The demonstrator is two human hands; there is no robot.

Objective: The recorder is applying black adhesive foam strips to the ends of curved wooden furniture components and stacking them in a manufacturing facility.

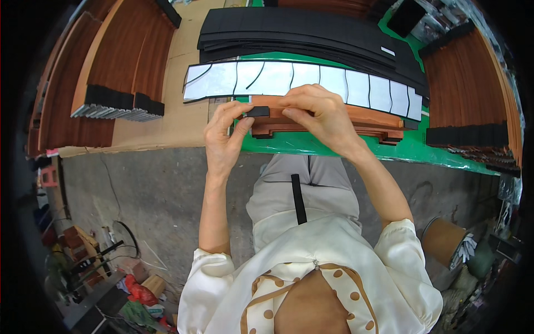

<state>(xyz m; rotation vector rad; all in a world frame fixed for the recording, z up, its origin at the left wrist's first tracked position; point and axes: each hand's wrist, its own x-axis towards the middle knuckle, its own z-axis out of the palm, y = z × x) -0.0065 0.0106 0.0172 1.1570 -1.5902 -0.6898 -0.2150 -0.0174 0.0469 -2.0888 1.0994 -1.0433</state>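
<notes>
Left: stack of brown wood-grain strips (125,53) | left hand (224,131) pinches a small black piece (258,112) between thumb and fingers, at the left end of a long brown piece (370,117) on the green tabletop (311,142) | right hand (316,110) over the brown piece, fingertips close together, grip cannot be told | far right: second brown stack (466,89)

Counted from where I stand: two hands, left hand (223,136) and right hand (322,113), one small black block (258,112), one white panel (273,77), one black-sheet pile (311,28), one lap-borne black strip (298,200), one brown drum (442,240).
</notes>
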